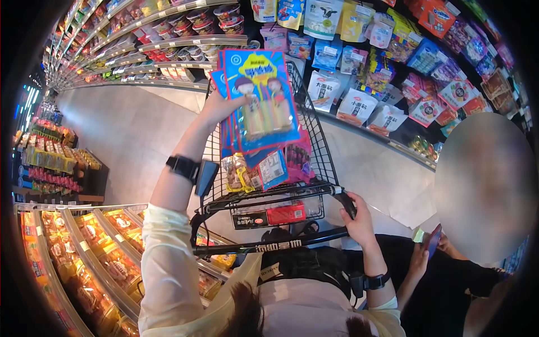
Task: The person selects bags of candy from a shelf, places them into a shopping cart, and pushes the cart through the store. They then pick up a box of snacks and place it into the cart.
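My left hand (222,108) is closed around several blue candy bags (268,106) with yellow-and-pink fronts and a clear window, its thumb across the front bag. The bags are held above the basket of a black wire shopping cart (319,132). Below them in the basket lie yellow snack packs (237,173), a blue-and-pink packet (273,169) turned label side up, and a magenta bag (298,160). My right hand (359,220) is wrapped round the black grip (345,205) at the cart's right side.
Hanging snack bags (355,106) fill the rack ahead and right. Cup-packed foods (227,22) stand on shelves at upper left. A lit bin of packaged goods (98,238) is at lower left. Another person's hand (415,264) holds a phone-like object (433,240) close on the right.
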Demonstrator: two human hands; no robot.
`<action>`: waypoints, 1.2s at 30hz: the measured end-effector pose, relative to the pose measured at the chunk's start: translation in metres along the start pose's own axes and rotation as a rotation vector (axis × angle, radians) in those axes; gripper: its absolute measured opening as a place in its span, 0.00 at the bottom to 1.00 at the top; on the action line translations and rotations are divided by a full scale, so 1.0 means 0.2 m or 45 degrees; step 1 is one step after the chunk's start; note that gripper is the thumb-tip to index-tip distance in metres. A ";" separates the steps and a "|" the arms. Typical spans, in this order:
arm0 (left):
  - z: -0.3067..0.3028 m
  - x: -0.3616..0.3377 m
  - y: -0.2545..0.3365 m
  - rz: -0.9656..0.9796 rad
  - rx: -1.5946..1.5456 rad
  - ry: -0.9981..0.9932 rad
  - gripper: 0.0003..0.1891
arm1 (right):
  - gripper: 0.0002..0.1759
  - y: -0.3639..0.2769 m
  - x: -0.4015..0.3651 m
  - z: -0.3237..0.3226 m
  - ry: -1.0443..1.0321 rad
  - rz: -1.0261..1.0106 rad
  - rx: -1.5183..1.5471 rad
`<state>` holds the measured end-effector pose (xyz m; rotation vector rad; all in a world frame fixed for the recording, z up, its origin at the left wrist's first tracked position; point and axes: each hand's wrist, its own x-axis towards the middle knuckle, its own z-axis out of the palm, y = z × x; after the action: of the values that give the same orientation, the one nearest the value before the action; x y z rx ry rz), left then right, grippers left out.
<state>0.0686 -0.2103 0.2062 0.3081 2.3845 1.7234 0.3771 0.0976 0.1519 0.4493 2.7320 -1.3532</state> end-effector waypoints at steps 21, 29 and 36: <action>0.85 0.32 -0.45 -0.384 0.863 0.348 0.26 | 0.32 -0.13 -0.01 -0.05 -0.006 0.077 -0.199; 0.82 0.25 -0.50 -0.140 0.959 0.361 0.24 | 0.36 -0.22 0.59 -0.19 0.008 -0.162 -0.112; 0.72 0.24 -0.32 -0.138 0.979 0.245 0.16 | 0.40 -0.09 0.84 0.05 -0.465 -0.090 -0.335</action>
<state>0.0564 -0.0860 0.0991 0.1040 3.0470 0.7497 0.2106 0.1189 0.1296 0.0770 2.5813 -0.9528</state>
